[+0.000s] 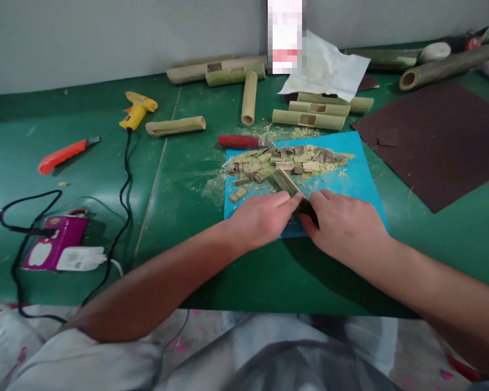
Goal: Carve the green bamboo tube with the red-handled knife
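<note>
**Both hands closed on a bamboo piece over the blue mat**

The left hand (pixel 263 220) and the right hand (pixel 344 222) meet at the near end of a short split bamboo piece (pixel 286 183). Fingers of both hands are curled narrowly around it. The piece slants away from the hands and to the left. Its near end is hidden between the fingertips, so whether the right hand also grips a tool cannot be told.

The hands work over a blue mat (pixel 354 179); its near edge is covered by them. Just beyond the held piece, a heap of bamboo chips (pixel 287 160) and shavings lies on the mat. A red-handled knife (pixel 244 142) lies at the far left corner of the mat, blade tip touching it.

Farther beyond, cut bamboo tubes (pixel 309 111) lie on the green table (pixel 187 179), several with rectangular slots. A white sheet (pixel 330 68) partly covers those behind.

Well to the left of the left hand: a yellow glue gun (pixel 136 110), an orange cutter (pixel 63 155), and a purple device (pixel 57 241) with black cables. To the right of the right hand lies a dark brown sheet (pixel 436 138), cut off at the frame edge.
</note>
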A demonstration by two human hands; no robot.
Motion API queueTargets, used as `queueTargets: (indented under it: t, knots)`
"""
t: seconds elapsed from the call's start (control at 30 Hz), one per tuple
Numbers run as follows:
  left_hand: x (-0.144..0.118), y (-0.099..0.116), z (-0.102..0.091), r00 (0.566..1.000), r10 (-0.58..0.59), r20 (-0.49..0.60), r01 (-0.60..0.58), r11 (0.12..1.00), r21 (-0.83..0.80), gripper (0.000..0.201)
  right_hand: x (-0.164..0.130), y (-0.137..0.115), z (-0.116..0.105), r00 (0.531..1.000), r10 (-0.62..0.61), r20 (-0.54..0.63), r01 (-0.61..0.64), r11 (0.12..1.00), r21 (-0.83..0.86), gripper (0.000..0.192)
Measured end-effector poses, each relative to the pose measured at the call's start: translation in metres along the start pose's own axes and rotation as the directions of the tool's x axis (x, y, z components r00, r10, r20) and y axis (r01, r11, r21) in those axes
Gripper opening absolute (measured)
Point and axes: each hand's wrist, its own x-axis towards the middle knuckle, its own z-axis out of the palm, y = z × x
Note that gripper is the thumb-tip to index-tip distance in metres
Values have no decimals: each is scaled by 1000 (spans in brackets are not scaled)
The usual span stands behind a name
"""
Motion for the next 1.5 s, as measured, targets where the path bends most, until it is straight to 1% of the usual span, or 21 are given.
queueTargets:
  t: [0.07,0.13,0.23,0.37,0.47,0.53,0.57,0.6,0.67,0.7,0.73,0.77,0.83,0.9,0.93,1.0,1.07,1.17,1.27,1.37,1.5]
  knots:
    - [0,-6,0,1000,-15,23,14,1000,27,42,-1,0,0,1000,2,-9,-2,1000,-2,24]
    - [0,-14,-1,994,-110,-2,110,991,75,41,-3,-1,-2,1000,0,-17,0,1000,-8,23]
    - [-2,-21,-3,995,-95,11,93,989,114,41,-5,-2,-4,1000,-1,16,1,1000,-15,21]
    - [-5,-19,-5,996,-74,-46,78,993,85,41,-5,-3,-5,999,15,38,-15,1000,3,23]
    - [-2,-11,-8,993,-88,-83,88,996,-1,39,-4,-2,-4,999,18,29,-18,1000,16,23]
    - [1,-6,-12,977,-187,-108,165,969,-184,36,-4,-1,-2,1000,14,18,-15,1000,20,23]
    - [3,-3,-14,955,-280,-102,235,918,-321,35,-3,0,-1,1000,12,13,-12,1000,21,23]
    - [5,-1,-16,921,-383,-74,308,829,-467,34,-3,1,-1,1000,10,6,-10,1000,20,23]
    - [9,2,-19,835,-549,41,413,576,-705,35,-2,2,-1,1000,13,-6,-13,1000,17,24]
    - [10,4,-19,799,-593,98,434,457,-777,35,-1,3,0,1000,17,-13,-17,1000,16,25]
    - [11,4,-19,773,-617,144,442,363,-820,36,0,4,0,1000,20,-22,-19,1000,17,25]
    - [12,5,-19,758,-628,175,444,300,-845,35,1,5,1,999,21,-34,-20,1000,20,25]
    - [13,5,-18,743,-636,209,446,237,-863,32,3,8,3,996,12,-86,-9,999,35,25]
    - [13,6,-18,747,-625,226,447,221,-867,30,5,11,7,980,-11,-199,26,997,72,27]
    - [13,7,-18,750,-619,232,447,217,-868,30,5,13,9,961,-21,-276,51,993,102,28]
    - [13,11,-20,753,-610,248,451,202,-869,29,6,17,14,906,-27,-422,114,977,182,30]
    - [13,16,-22,756,-595,273,458,182,-870,25,7,21,17,860,-5,-511,160,952,261,31]
    - [13,24,-23,776,-549,310,460,157,-874,23,9,25,19,827,8,-562,213,921,327,33]
    - [12,29,-23,794,-516,322,450,142,-882,22,10,26,21,802,-26,-597,294,887,355,30]
    - [11,32,-23,799,-500,335,451,128,-883,22,10,26,21,784,-62,-618,354,862,363,26]
    - [12,36,-24,797,-488,357,458,102,-883,24,8,23,19,748,-65,-661,367,870,330,23]
